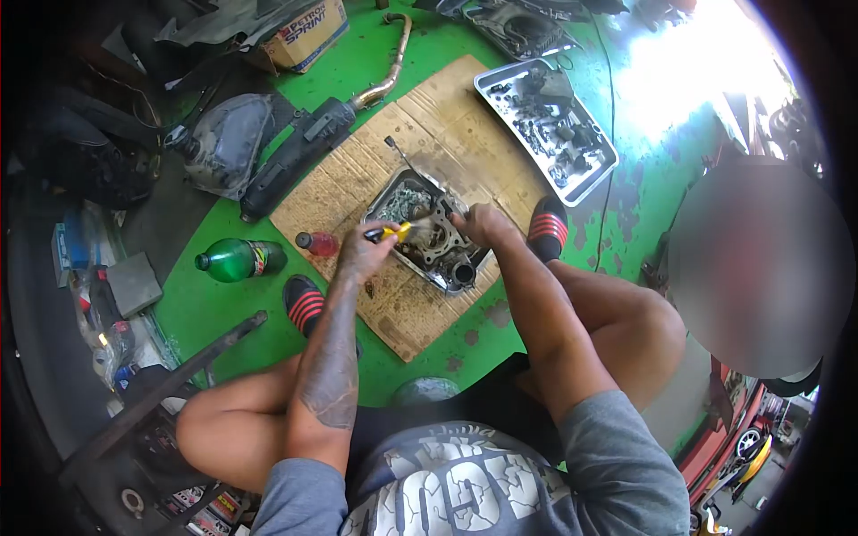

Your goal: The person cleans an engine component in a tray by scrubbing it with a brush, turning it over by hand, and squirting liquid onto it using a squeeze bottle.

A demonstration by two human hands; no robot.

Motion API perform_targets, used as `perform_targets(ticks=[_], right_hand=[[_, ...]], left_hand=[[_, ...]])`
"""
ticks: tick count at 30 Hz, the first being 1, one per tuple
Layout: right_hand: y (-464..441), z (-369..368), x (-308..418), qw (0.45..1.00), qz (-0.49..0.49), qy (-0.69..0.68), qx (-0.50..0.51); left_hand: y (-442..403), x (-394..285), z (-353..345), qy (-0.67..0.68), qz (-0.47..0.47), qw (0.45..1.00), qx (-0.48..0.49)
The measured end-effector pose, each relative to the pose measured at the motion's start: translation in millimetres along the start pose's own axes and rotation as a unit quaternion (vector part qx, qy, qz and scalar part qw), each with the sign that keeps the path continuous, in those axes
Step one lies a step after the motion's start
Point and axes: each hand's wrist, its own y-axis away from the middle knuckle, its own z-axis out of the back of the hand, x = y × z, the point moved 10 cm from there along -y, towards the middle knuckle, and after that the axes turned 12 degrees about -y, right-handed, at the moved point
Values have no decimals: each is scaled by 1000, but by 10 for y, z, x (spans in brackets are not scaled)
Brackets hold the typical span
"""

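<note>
In the head view, my left hand [365,248] is closed around a yellow-and-black handled tool [391,233]. Its far end reaches over a metal engine part [438,237] and is too blurred to identify. Curled at the far right edge of that part is my right hand [487,225], its fingers seeming to grip the rim. The engine part has a large round opening and a pipe-like port facing me. It rests in a shallow metal pan [374,211] with greyish wet debris at its left. A small bottle of red liquid [322,244] is beside my left hand.
Cardboard [393,326] lies beneath the pan on the green floor. A white tray of small parts [601,170] is at upper right. To the left are an exhaust muffler [304,156] and a green bottle [239,260]. A blurred round area [760,268] hides the right side.
</note>
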Motion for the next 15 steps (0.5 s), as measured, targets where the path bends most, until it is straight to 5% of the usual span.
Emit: perform_targets(ticks=[1,4,9,14,15], right_hand=[[-38,-21,-23,1000,1,5,8],[-72,-34,-106,1000,-17,-17,19],[2,0,-98,1000,11,-23,1],[-213,-197,-295,1000,3,13,7],[-222,-208,-329,1000,4,25,-1]], left_hand=[[23,-8,3,5,81,996,48],[113,-436,-171,22,1,998,67],[-162,80,160,-9,64,998,13],[-299,79,-121,6,-54,997,-60],[-353,124,-24,-64,-9,997,-44]])
